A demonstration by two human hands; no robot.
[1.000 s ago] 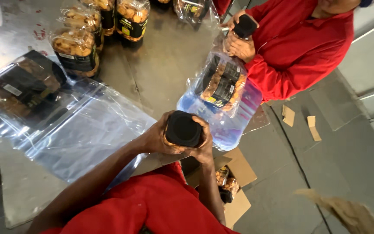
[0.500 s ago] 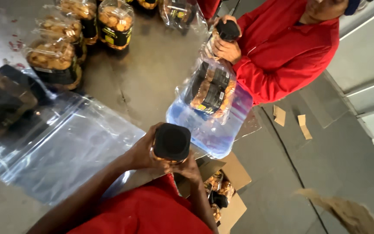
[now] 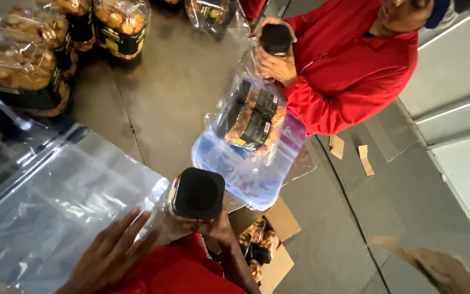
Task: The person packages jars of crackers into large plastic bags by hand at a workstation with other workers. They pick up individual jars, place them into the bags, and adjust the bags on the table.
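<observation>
Low in the frame, our right hand point(image 3: 216, 227) clasps the black-lidded jar point(image 3: 196, 195); our left hand point(image 3: 110, 253) lies spread on the clear bag point(image 3: 66, 201).

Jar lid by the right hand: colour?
Black; the jar lid shows plainly in the head view, right hand just under it.

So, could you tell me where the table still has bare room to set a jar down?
The bare table top between the bagged jars at the far edge, the clear bags and the co-worker's bagged jar. It is crowded by the right hand and its black-lidded jar.
</observation>
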